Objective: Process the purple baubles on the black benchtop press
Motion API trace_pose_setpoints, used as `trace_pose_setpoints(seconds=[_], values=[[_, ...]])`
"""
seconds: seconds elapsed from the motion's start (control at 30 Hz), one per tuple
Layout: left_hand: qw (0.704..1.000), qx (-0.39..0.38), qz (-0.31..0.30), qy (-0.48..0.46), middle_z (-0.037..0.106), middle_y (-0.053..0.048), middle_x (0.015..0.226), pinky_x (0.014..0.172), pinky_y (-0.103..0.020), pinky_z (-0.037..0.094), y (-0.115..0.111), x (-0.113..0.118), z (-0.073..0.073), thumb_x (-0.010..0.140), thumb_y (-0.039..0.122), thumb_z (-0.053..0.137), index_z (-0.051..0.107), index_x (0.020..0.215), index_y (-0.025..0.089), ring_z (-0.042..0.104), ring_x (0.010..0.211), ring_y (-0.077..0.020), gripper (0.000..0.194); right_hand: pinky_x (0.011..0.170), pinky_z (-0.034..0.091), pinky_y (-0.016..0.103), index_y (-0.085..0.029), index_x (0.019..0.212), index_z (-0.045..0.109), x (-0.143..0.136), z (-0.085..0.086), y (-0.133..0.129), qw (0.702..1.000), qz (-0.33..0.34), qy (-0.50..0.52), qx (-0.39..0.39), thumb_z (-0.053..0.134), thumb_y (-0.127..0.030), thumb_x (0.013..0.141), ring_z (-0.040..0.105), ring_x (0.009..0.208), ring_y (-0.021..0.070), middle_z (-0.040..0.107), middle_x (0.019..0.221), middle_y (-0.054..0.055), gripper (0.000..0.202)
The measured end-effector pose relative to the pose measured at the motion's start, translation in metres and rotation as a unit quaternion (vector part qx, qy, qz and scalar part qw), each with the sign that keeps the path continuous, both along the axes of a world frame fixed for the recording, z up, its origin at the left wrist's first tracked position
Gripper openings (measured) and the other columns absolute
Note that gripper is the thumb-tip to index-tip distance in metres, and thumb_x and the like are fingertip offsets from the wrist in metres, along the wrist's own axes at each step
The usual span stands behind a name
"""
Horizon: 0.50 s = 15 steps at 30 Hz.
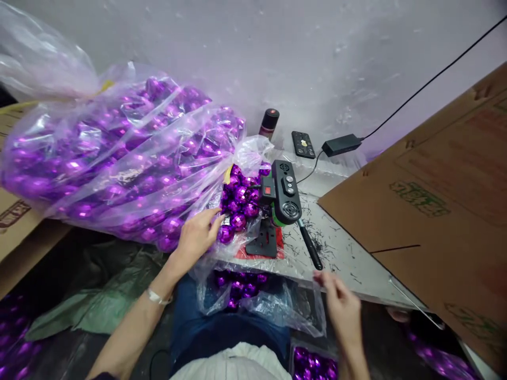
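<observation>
The black handle (310, 246) is lying just beyond the fingertips of the right hand (341, 302), away from the person and a touch to the left, and this hand is clearly the nearer of the two. The handle's long axis is running aslant, from the side of the small black machine (285, 191) toward the person and to the right, so its free end is pointing almost straight at the right fingertips; whether they are touching it is not showing clearly. The right hand is keeping its fingers curled and their tips close together near a loose edge of clear plastic (312, 322), and I cannot say whether it is pinching anything. The left hand (199, 232) is resting at the near left edge of the loose purple balls (240, 194), thumb and forefinger slightly parted beside them; its grip, if any, is staying hidden. These faceted balls are sitting on the counter (343, 261) between the left hand and the machine, at the mouth of the big clear bag (119, 153); being round, they are showing no long axis. The machine's rounded housing is pointing its long axis from the wall side toward the person, its far end leaning slightly left, while its base plate (261, 245) is lying over a red sheet (280, 240).
</observation>
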<state>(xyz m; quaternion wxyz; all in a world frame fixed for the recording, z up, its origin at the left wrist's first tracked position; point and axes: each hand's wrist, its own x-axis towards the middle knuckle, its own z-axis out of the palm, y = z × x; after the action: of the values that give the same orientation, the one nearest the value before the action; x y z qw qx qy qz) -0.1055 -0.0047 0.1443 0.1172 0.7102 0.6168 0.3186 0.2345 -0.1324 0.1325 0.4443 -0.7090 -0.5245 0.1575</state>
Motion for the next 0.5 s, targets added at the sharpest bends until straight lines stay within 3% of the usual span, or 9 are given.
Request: trace_pose_setpoints(seconds=[0.1, 0.27, 0.37, 0.5], values=[[0.979, -0.119, 0.003, 0.166, 0.083, -0.018, 0.098, 0.087, -0.042, 0.059, 0.023, 0.038, 0.000, 0.104, 0.037, 0.062, 0.081, 0.113, 0.015, 0.080, 0.100, -0.0352, 0.031, 0.067, 0.062, 0.030, -0.021, 0.077, 0.078, -0.026, -0.042, -0.026, 0.994, 0.069, 0.064, -0.049, 0.055, -0.078, 0.096, 0.075, 0.070, 0.0215, 0.079, 0.076, 0.008, 0.065], [0.940, -0.170, -0.067, 0.289, 0.083, -0.023, 0.102, 0.106, -0.053, 0.050, 0.042, 0.053, -0.004, 0.106, 0.049, 0.057, 0.080, 0.110, 0.011, 0.074, 0.118, -0.0424, 0.045, 0.073, 0.060, 0.023, -0.022, 0.082, 0.075, -0.058, -0.060, -0.042, 0.973, 0.211, 0.079, -0.049, 0.051, -0.052, 0.108, 0.078, 0.078, 0.0171, 0.080, 0.083, 0.006, 0.047], [0.939, -0.221, -0.069, 0.256, 0.083, -0.023, 0.107, 0.102, -0.048, 0.052, 0.046, 0.054, -0.015, 0.105, 0.052, 0.054, 0.073, 0.124, 0.009, 0.076, 0.113, -0.0406, 0.050, 0.073, 0.057, 0.022, -0.022, 0.085, 0.073, -0.068, -0.063, -0.038, 0.961, 0.269, 0.056, -0.025, 0.049, -0.041, 0.111, 0.076, 0.077, 0.0148, 0.079, 0.084, 0.004, 0.040], [0.957, -0.268, -0.057, 0.091, 0.081, -0.013, 0.096, 0.086, -0.039, 0.056, 0.052, 0.048, -0.024, 0.097, 0.051, 0.065, 0.063, 0.140, 0.013, 0.079, 0.097, -0.0350, 0.058, 0.073, 0.056, 0.023, -0.022, 0.087, 0.072, -0.075, -0.062, -0.029, 0.951, 0.307, 0.026, -0.009, 0.046, -0.034, 0.111, 0.074, 0.077, 0.0138, 0.077, 0.085, 0.004, 0.037]])
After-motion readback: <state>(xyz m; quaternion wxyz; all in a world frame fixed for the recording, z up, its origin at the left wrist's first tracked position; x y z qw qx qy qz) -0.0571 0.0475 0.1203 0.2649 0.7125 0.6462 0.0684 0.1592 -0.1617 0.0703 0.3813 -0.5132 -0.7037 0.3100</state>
